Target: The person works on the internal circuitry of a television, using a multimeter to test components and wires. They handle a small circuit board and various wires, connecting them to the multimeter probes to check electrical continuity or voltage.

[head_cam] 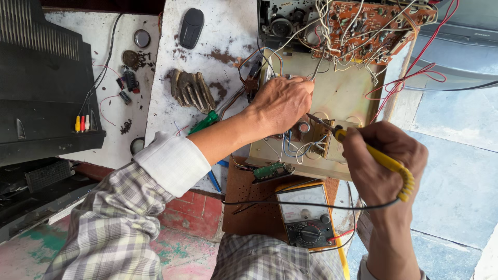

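Note:
My left hand reaches over an opened metal chassis and pinches a thin wire or lead near its top middle. My right hand grips a yellow-handled soldering iron, its tip pointing left at a small cluster of components and blue-white wires on the chassis. An orange-brown circuit board with many white and red wires lies tilted at the back of the chassis.
An analog multimeter lies on a brown perforated board near my lap. A green-handled screwdriver, a small green circuit board, a black remote and a black television back surround the work.

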